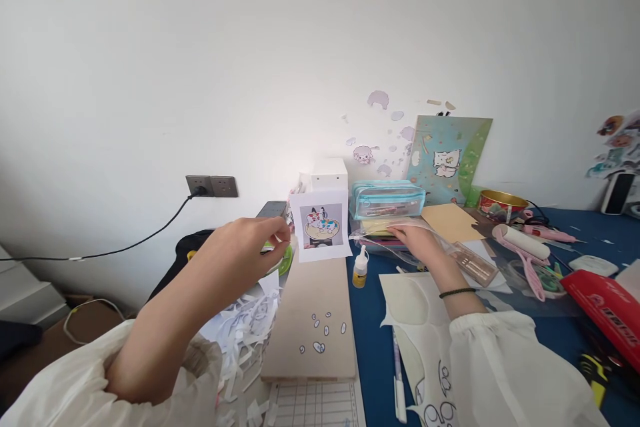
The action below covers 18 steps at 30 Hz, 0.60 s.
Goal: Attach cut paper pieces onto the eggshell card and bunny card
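Note:
My left hand hangs in the air left of the printed picture sheet, its fingers curled toward the thumb in a pinch; anything between them is too small to make out. My right hand is at a clear plastic bag, fingers closed on its film. Just below the sheet lies a wooden board bearing several small oval paper cutouts. A small glue bottle with a white nozzle stands upright beside the board, between my hands.
Shredded paper strips heap left of the board. A blue-trimmed clear pencil case sits behind my right hand. Cut-up paper and a white pen lie near my right sleeve. Farther right are a pink lint roller and a red box.

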Available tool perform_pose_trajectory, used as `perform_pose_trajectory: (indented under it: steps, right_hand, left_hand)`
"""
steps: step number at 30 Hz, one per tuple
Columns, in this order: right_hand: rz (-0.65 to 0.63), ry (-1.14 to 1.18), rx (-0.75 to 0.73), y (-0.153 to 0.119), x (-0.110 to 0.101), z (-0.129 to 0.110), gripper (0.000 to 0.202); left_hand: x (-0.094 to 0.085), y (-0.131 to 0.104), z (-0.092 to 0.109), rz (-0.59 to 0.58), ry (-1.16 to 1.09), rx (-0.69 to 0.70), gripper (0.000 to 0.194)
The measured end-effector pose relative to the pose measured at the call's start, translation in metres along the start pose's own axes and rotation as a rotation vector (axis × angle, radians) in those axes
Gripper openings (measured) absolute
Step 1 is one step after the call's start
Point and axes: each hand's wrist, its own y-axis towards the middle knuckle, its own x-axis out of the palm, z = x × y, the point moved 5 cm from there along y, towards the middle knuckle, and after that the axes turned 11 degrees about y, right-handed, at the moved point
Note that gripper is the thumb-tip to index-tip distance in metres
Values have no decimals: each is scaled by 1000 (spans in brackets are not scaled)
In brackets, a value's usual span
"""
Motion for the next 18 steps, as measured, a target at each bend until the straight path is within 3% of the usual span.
perform_pose_trajectory:
  steps: [10, 18]
  right_hand:
    - [66, -20, 70, 7, 4, 8, 25]
    - [-50, 24, 46, 7, 5, 11, 24]
  left_hand:
    - [7, 2, -1, -39, -8, -6, 19]
    - [10, 3, -4, -39, -7, -15, 17]
